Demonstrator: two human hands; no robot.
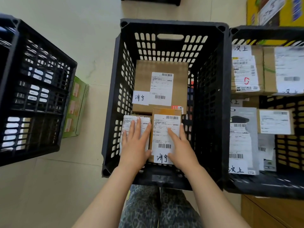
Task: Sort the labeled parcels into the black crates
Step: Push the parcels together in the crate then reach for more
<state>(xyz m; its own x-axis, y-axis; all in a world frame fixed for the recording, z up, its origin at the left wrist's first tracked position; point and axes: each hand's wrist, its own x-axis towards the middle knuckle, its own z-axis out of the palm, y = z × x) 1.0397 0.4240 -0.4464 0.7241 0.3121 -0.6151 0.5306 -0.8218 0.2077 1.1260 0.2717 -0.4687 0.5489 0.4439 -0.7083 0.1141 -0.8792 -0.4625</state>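
Observation:
A black crate (212,89) stands in front of me with three labeled parcels inside. A large brown box (178,83) lies at the back. A small white-labeled parcel (144,120) lies front left, and my left hand (135,143) rests flat on it with straight fingers. A narrow brown box (162,139) with a white label lies front right. My right hand (180,145) lies on its right side, fingers extended over the label and right edge.
A second black crate (256,185) at the right holds several labeled parcels. A third black crate (41,83) stands at the left, with a green carton (77,109) behind it. Cardboard boxes (269,213) sit at the lower right. My legs are below the middle crate.

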